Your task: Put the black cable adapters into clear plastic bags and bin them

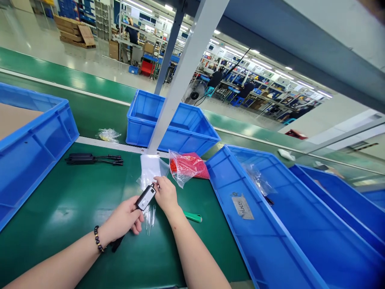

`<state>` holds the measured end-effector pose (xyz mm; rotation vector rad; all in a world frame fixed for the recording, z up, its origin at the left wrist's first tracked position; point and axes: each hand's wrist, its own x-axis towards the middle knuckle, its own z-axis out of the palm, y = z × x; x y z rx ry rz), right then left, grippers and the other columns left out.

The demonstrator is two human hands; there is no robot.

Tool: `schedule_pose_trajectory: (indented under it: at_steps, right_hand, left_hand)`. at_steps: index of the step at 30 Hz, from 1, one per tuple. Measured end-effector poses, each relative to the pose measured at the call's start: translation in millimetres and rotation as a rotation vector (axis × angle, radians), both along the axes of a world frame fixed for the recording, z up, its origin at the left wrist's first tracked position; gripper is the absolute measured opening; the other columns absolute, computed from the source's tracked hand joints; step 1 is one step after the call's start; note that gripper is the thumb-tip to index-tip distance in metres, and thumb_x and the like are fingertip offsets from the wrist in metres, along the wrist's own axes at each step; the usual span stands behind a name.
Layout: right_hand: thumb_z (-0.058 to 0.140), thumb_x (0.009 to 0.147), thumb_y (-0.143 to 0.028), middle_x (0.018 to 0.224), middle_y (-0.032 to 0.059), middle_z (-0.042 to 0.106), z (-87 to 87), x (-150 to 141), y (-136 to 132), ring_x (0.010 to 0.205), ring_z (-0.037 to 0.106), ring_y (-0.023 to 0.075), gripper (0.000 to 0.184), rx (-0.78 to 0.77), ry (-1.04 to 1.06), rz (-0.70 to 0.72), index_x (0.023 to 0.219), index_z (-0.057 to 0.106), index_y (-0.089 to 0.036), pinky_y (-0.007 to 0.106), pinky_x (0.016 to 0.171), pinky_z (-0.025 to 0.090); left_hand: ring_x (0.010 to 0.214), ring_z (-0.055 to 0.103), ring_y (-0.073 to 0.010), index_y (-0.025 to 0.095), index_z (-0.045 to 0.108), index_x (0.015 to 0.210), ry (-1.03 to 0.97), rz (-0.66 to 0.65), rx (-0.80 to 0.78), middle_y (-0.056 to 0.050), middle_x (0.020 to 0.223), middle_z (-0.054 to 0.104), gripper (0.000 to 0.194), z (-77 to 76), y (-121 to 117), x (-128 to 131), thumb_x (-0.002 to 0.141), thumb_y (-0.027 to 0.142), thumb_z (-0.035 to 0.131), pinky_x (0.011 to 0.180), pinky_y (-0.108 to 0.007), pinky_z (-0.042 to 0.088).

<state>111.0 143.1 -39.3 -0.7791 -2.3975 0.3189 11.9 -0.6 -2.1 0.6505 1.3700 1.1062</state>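
My left hand (128,216) is closed around a small black box-shaped electronic device (146,197) with a white label on its upper face. A black cable end (117,243) hangs below that hand. At the device's far end, by a small black loop, my right hand (166,194) has its fingers pinched together; what they grip is hidden. Clear plastic bags (149,164) lie just beyond the hands, and thin clear strips (149,218) lie beneath the device. A green-handled tool (193,217) lies partly behind my right forearm.
Similar black devices with cables (90,159) lie at the left. A bag of red parts (189,165) is by the post (180,72). Blue bins stand left (36,136), behind (144,134) and right (240,192). A small clear bag (108,135) rests on the back ledge.
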Motion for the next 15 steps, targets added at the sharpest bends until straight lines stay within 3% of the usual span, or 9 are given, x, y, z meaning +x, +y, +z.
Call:
schedule_pose_trajectory:
  at_steps: [7, 11, 15]
  right_hand:
    - [0.039, 0.082, -0.015, 0.076, 0.0047, 0.057, 5.0, -0.4, -8.2, 0.071, 0.051, 0.0147, 0.016, -0.028, 0.070, 0.046, 0.085, 0.055, -0.016, 0.026, 0.067, 0.040]
    - [0.040, 0.084, -0.015, 0.078, 0.0047, 0.058, 9.1, -0.5, -13.4, 0.077, 0.052, 0.0150, 0.016, 0.027, 0.078, 0.157, 0.083, 0.056, -0.017, 0.028, 0.072, 0.039]
    - [0.041, 0.084, -0.015, 0.080, 0.0051, 0.057, 12.3, 0.3, -18.2, 0.078, 0.050, 0.0156, 0.016, 0.086, 0.045, 0.186, 0.084, 0.056, -0.017, 0.029, 0.071, 0.039]
  left_hand:
    - [0.047, 0.058, -0.0147, 0.017, 0.047, 0.098, 0.038, 0.046, -0.012, 0.000, 0.063, 0.054, 0.025, -10.8, 3.0, -3.8, 0.073, 0.019, 0.045, 0.041, -0.024, 0.048]
    - [0.046, 0.058, -0.0150, 0.016, 0.049, 0.096, 0.021, 0.069, -0.005, -0.001, 0.063, 0.055, 0.025, -11.8, 3.1, -2.5, 0.072, 0.021, 0.048, 0.041, -0.024, 0.047]
    - [0.048, 0.057, -0.0133, 0.018, 0.045, 0.109, -0.093, 0.135, 0.031, -0.002, 0.068, 0.057, 0.035, -8.2, 4.2, -1.9, 0.075, 0.025, 0.049, 0.043, -0.023, 0.047]
